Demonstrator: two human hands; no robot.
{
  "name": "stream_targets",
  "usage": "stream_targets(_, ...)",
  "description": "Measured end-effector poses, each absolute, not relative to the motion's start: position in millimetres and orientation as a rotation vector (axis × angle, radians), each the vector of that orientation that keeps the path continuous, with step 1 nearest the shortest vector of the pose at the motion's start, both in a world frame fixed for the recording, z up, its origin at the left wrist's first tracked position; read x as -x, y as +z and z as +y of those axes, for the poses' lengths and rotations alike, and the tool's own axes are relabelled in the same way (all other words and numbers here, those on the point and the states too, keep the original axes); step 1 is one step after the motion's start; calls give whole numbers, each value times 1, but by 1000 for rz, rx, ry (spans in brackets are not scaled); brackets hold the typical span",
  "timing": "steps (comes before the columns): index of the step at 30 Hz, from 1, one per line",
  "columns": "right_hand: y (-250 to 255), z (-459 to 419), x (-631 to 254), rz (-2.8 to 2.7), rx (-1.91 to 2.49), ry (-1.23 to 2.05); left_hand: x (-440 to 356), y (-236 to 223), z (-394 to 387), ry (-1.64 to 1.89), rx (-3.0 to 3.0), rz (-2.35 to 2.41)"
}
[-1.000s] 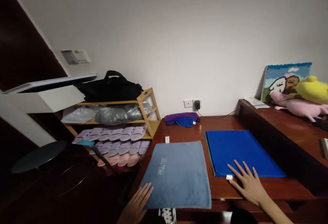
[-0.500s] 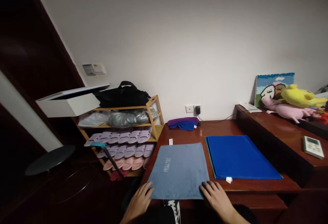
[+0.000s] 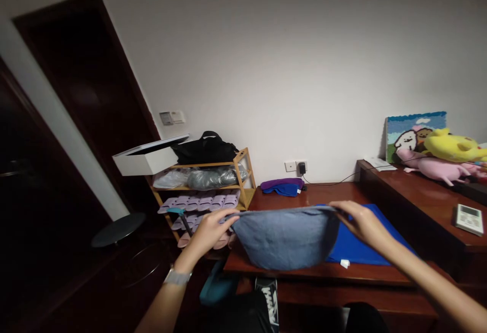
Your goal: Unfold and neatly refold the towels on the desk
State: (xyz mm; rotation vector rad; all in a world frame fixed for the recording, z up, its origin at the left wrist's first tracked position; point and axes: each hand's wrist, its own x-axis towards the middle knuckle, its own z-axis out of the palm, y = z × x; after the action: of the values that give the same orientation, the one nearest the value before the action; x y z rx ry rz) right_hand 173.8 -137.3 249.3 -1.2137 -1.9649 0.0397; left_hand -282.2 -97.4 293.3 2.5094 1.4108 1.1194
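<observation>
A grey-blue towel (image 3: 287, 239) is hanging between the two hands above the left front part of the surface (image 3: 331, 192), its lower edge sagging close to the front edge; whether it is touching the wood, the view is not showing. The left hand (image 3: 209, 230) is pinching the towel's upper left corner, thumb and fingers closed together on the cloth, and the right hand (image 3: 360, 222) is gripping the upper right corner in the same way. The top edge is running almost straight between them, while the body below is bowing and creasing, so the fabric is looking light, soft and limp. It is probably giving no support of its own: wherever nothing is holding it, it is likely drooping or folding. The pile is seeming more grippy than slippery, and nothing about it is suggesting fragility. The two corners are offering the best hold, since pinching there is spreading the whole width; a grip nearer the middle would be leaving the ends flopping. Towards the surface's right edge, a flat blue cloth (image 3: 375, 246) is lying partly behind the towel, a white tag (image 3: 344, 263) showing near the front edge.
</observation>
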Motion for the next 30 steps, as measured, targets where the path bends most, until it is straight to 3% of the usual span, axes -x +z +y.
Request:
stream_targets(3, 295, -149, -211, -1875, 1176, 16, 247, 348, -110, 1094, -2457, 1346)
stream_targets(6, 319, -161, -248, -1846, 1220, 18, 213, 373, -111, 1020, -2466, 1286)
stream_targets(16, 297, -102, -349, -1710, 1456, 16, 84, 346, 8, 751, -2415, 1128)
stream_targets(22, 312, -48, -392, -1469, 1515, -191, 7, 346, 52, 1150, -2409, 1198)
stream_targets(26, 286, -56, -410, -1406, 1526, -286, -12, 311, 44, 1223, -2639, 1159)
stream_targets(30, 185, -90, -416, -1426, 1601, -307, -13, 223, 26, 1073, -2923, 816)
